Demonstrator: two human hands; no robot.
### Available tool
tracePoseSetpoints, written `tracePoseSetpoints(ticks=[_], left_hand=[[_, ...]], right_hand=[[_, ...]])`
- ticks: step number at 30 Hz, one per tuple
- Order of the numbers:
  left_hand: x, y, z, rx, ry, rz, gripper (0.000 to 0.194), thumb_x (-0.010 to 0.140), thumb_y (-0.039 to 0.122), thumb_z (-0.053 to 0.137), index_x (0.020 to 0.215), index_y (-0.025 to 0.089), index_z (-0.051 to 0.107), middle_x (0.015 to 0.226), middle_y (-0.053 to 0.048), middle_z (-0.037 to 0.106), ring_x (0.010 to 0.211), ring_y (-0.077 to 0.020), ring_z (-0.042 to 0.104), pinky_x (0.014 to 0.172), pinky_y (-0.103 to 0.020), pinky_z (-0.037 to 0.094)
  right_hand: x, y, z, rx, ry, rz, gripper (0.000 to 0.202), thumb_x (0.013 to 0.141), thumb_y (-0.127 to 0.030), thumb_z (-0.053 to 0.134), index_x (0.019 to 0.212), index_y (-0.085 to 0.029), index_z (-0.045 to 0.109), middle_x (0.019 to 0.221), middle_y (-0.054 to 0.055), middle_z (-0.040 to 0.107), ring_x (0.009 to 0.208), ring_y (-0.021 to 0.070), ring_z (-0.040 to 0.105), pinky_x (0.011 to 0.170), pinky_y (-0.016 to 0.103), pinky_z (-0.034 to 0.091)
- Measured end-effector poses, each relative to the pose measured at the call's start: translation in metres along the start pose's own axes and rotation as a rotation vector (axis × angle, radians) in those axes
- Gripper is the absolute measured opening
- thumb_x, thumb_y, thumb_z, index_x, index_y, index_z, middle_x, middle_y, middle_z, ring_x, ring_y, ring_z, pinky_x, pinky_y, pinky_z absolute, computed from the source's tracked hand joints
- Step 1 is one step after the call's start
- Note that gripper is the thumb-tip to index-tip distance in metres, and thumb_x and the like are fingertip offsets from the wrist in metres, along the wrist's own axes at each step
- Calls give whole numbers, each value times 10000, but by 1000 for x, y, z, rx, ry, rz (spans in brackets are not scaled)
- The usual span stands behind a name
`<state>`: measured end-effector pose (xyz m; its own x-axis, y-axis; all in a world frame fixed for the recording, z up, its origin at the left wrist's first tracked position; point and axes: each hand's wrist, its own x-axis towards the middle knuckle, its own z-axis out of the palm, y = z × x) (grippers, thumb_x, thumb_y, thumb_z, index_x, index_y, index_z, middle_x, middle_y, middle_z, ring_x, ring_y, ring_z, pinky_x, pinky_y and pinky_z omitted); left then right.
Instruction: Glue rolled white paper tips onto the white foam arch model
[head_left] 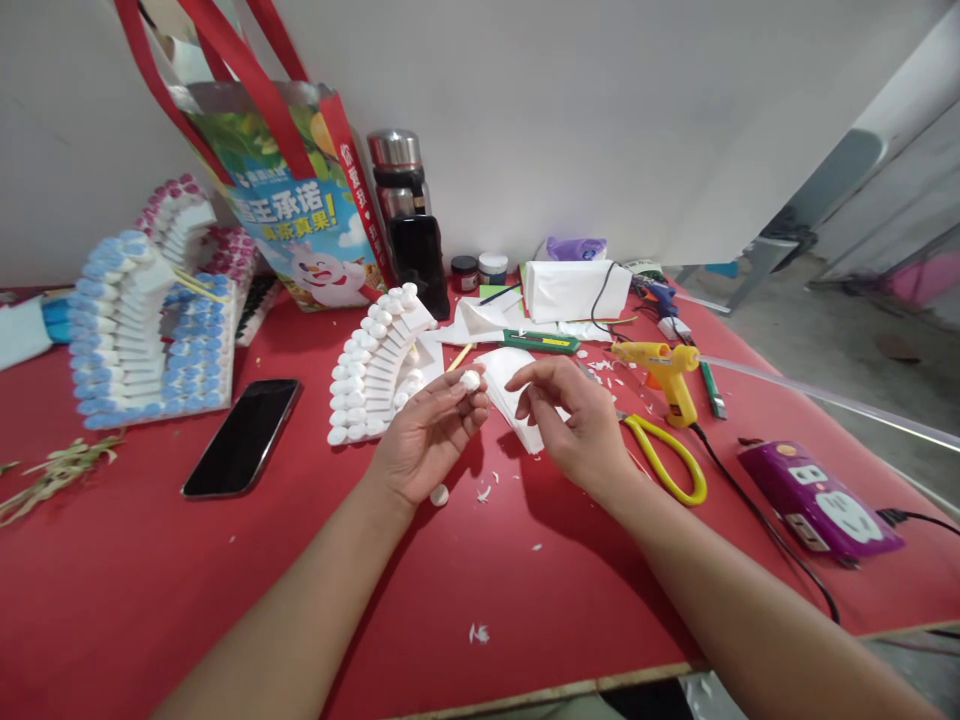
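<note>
Between thumb and fingers, my left hand (pixel 435 425) pinches a small white rounded piece (pixel 470 380). My right hand (pixel 574 410) is a little to its right, apart from the piece, with fingers curled and pressed together. Whatever its fingertips hold, if anything, is hidden. Behind my left hand stands a white arched structure (pixel 367 375), its outer edge covered with rows of similar white rounded pieces. Another loose white piece (pixel 439 495) lies on the red table below my left wrist. White paper sheets (pixel 517 385) lie behind and between my hands.
Right of my right hand are yellow-handled scissors (pixel 667 460), a yellow glue gun (pixel 664 375) and a purple power socket (pixel 817 500). A green cutter knife (pixel 540 342) lies behind. To the left are a phone (pixel 241 438) and a blue-and-white arched structure (pixel 150 340). A shopping bag (pixel 292 200) stands behind.
</note>
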<state>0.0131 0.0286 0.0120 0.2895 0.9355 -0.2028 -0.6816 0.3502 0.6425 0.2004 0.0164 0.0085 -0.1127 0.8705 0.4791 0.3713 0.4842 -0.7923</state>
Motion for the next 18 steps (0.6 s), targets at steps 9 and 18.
tracePoseSetpoints(ticks=[9, 18], left_hand=[[-1, -2, 2, 137, -22, 48, 257, 749, 118, 803, 1004, 128, 766, 889, -52, 728, 759, -102, 687, 764, -195, 580], [-1, -7, 0, 321, -81, 107, 210, 771, 173, 827, 971, 144, 768, 837, -40, 741, 763, -121, 700, 785, -244, 575]], right_hand=[[4, -2, 4, 6, 11, -20, 137, 932, -255, 636, 1012, -197, 731, 860, 35, 747, 705, 143, 663, 649, 276, 529], [6, 3, 4, -18, -56, -62, 88, 910, -193, 641, 923, -202, 728, 822, 23, 717, 675, 129, 614, 617, 261, 497]])
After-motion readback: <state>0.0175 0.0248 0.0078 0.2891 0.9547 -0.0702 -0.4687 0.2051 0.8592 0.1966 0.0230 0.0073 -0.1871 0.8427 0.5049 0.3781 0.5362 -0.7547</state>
